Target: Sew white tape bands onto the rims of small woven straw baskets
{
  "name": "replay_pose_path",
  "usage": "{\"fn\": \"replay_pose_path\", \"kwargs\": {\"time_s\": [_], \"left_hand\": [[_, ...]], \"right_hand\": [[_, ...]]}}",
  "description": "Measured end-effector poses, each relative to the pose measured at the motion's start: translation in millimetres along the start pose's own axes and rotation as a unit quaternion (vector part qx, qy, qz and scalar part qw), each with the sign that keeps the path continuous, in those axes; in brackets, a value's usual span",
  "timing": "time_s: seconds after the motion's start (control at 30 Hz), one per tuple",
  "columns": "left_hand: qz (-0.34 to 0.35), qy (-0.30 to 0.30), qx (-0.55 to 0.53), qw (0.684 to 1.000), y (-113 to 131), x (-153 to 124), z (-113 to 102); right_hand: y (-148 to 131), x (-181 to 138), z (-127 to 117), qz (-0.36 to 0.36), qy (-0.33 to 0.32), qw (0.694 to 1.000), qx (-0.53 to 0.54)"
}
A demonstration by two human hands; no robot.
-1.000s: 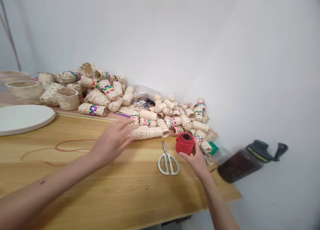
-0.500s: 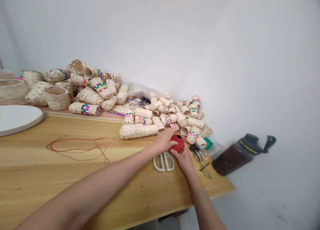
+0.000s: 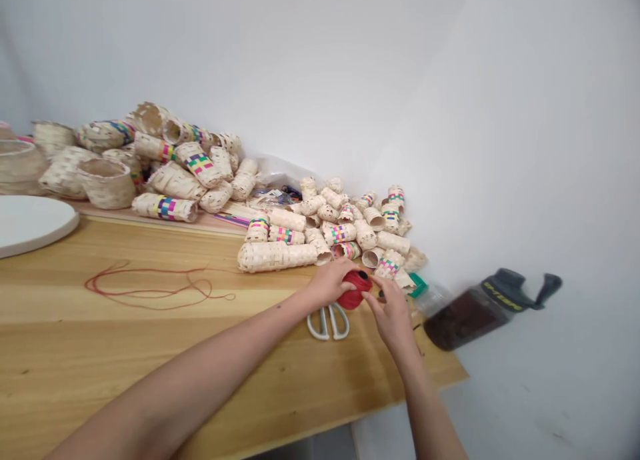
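Note:
A spool of red thread with a dark core stands over the table near the scissors. My left hand is closed around its left side, thumb on the thread. My right hand is at the spool's right edge, with thumb and forefinger curled toward each other. Anything pinched between those fingertips is too small to make out. White-handled scissors lie just below the spool, their blades hidden. To the left, a loose red thread lies in loops on the wooden table.
Small woven baskets are heaped behind my hands, larger ones at back left. A white round board is at far left. A dark bottle leans by the table's right edge, beside a green item.
My right hand has moved right, from gripping the spool to its edge, now covering the keys and glasses. My left hand keeps the spool. The view has shifted slightly.

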State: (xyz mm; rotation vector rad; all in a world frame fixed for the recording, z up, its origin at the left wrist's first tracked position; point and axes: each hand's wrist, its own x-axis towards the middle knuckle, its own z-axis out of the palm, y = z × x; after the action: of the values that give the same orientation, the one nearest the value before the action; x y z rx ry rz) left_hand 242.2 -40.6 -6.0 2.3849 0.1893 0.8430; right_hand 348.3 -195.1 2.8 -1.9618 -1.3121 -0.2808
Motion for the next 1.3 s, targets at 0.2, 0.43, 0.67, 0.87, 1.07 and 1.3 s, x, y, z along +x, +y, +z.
{"fn": "replay_pose_path", "kwargs": {"time_s": [0.2,0.43,0.67,0.87,1.07,1.3], "left_hand": [[0.001,0.011,-0.004,1.0,-5,0,3],[0.014,0.004,0.017,1.0,-9,0,4],[0.022,-0.013,0.053,0.998,-4,1,2],[0.057,-0.025,0.082,0.995,-1,-1,3],[0.073,-0.011,0.086,0.994,1,-9,2],[0.056,0.01,0.053,0.997,2,-15,5]], "right_hand": [[12,6,12,0.009,0.008,1.0,0.003],[7,12,2,-0.009,-0.019,0.999,-0.024],[3,23,-6,-0.058,-0.079,0.994,-0.052],[4,23,-7,-0.096,-0.091,0.988,-0.08],[6,9,2,-0.105,-0.04,0.991,-0.069],[7,-8,18,-0.069,0.049,0.996,-0.034]]}}
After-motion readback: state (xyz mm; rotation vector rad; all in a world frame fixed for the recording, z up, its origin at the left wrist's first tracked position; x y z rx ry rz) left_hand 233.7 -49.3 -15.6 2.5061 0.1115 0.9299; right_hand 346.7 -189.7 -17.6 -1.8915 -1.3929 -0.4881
